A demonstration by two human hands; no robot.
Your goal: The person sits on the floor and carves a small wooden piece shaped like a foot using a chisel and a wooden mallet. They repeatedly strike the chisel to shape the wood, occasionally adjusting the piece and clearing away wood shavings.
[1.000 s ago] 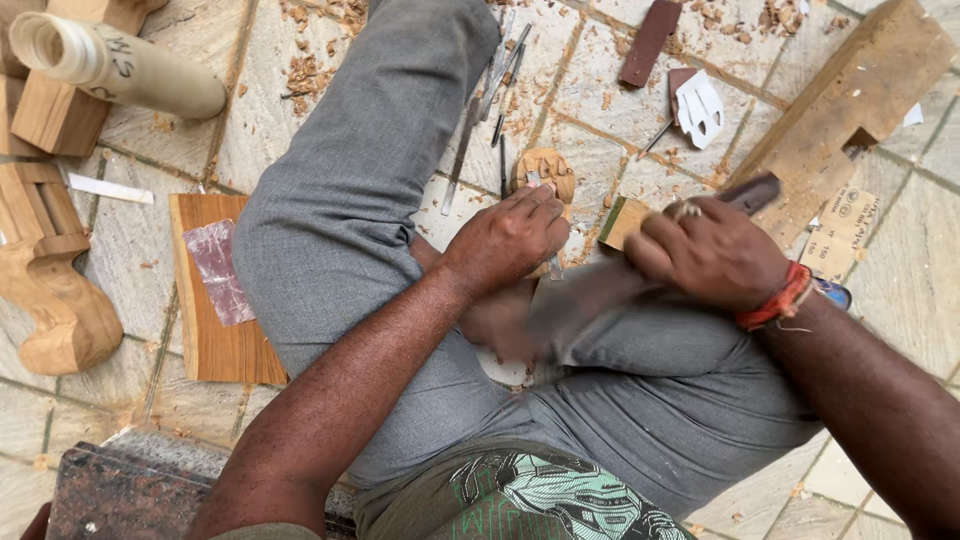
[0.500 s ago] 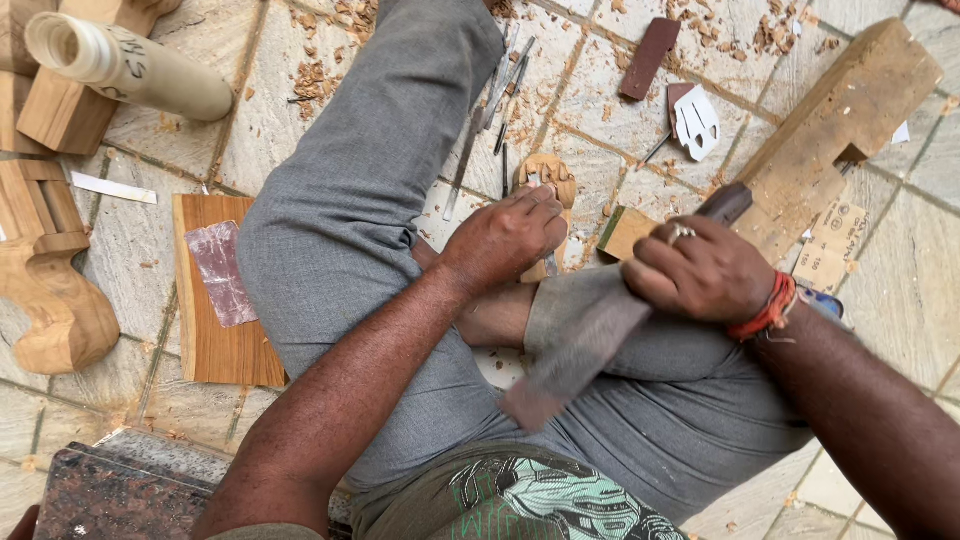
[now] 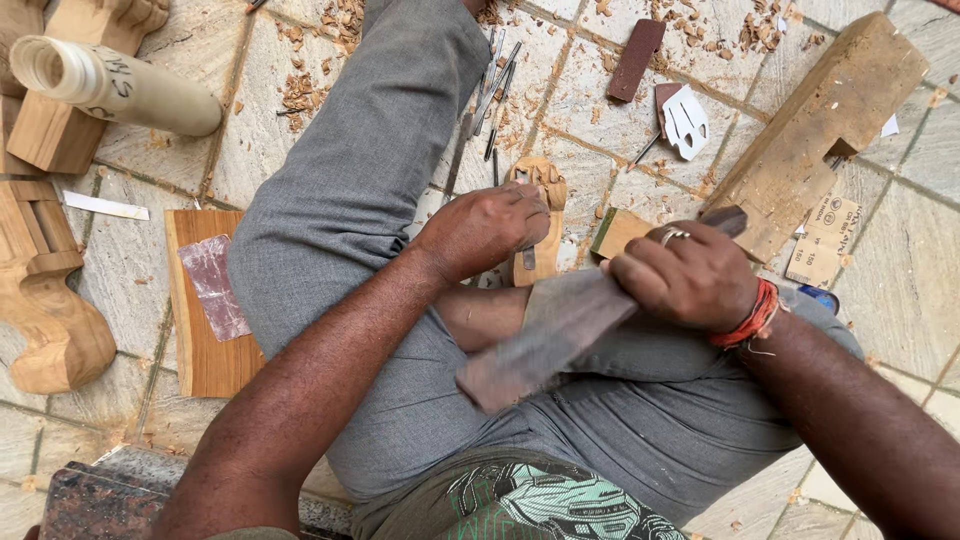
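Floor of pale stone tiles, grouted joints, strewn with wood chips thickest toward top edge. Seated on it, grey-trousered leg stretched up through centre of view. No containers seen; everything lies loose on the tiles.

Left hand: fingers curled shut around a chisel, only a short length of dark shank visible below the fist. Chisel tip set against a small carved wooden piece, which stands on the floor just beside the leg, partly hidden by the fist.

Right hand: ring on one finger, red thread at wrist, clamped on a wooden mallet. Mallet blurred, broad worn end lying low across the lap, dark handle end poking out past the knuckles at upper right. Mallet well apart from chisel.

Around: spare chisels in a loose bunch on floor beside the leg. Flat board left of leg, with a strip of sandpaper on it. Carved timber leg at far left. Rolled paper resting on a wood block, top left. Heavy notched timber block at upper right; small wood offcut near it. Polished granite slab at bottom left.
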